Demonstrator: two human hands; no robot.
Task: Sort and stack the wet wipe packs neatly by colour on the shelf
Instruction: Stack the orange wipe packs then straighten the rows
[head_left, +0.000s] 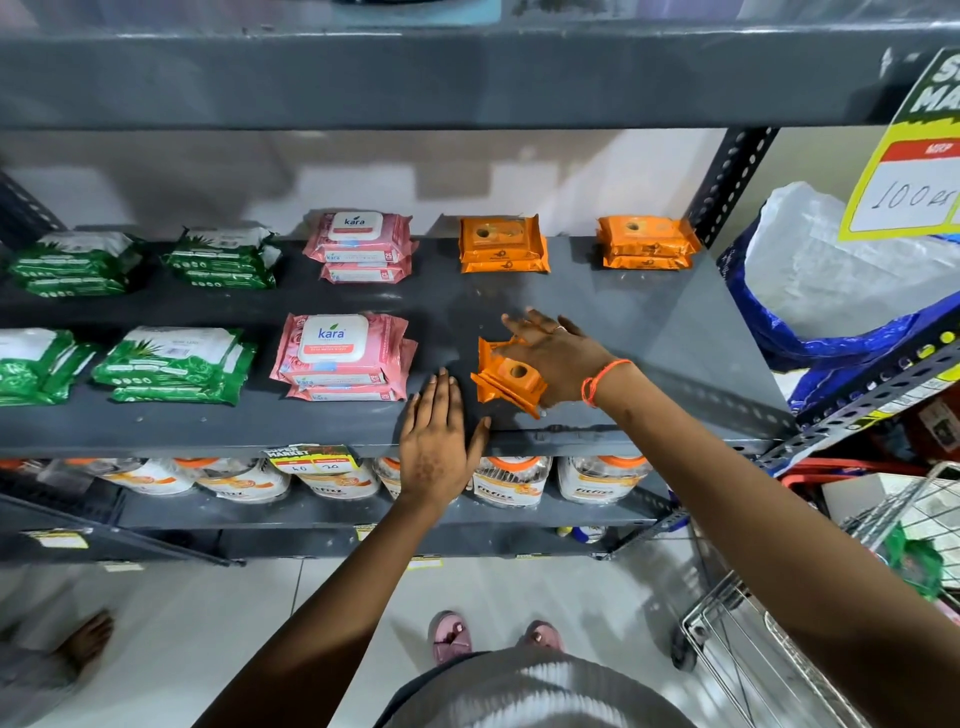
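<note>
On the grey shelf (649, 332) wet wipe packs lie in small stacks: green ones (171, 364) at the left, pink ones (343, 356) in the middle, orange ones (501, 244) at the back right, with another orange stack (647, 241) further right. My right hand (556, 358) rests on top of a small front stack of orange packs (506, 379), fingers spread over it. Flat on the shelf's front edge, just left of that stack, lies my left hand (436, 436), fingers together, holding nothing.
More green stacks (223, 257) and a pink stack (361, 244) sit at the back. White jars (602, 478) fill the shelf below. A yellow price sign (914, 156) and a white-blue sack (841, 280) hang at right. A wire trolley (779, 649) stands lower right.
</note>
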